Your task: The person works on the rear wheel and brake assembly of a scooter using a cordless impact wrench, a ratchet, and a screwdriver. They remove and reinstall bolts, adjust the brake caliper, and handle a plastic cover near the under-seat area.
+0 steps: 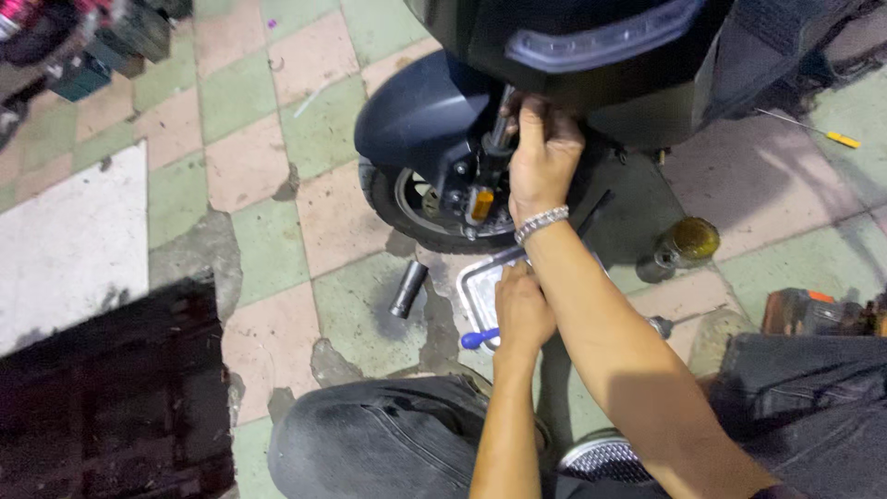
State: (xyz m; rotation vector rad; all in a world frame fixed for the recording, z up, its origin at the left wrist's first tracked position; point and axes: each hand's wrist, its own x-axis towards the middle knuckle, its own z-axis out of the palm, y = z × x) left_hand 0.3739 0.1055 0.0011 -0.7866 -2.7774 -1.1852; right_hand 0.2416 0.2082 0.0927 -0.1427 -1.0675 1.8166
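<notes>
The right hand (543,157) was clamped on the scooter's front fork (494,139) above the still-mounted front wheel (416,208), while the left hand (522,310), fingers curled, reached into the metal tray (476,291) below; the work looked unfinished.

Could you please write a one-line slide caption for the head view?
Right hand grips the dark scooter's front fork; left hand reaches into a metal tray.

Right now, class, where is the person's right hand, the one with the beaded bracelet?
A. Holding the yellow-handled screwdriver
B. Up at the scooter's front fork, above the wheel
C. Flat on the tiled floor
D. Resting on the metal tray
B: the right hand reaches up at the front fork, above the front wheel.
</notes>
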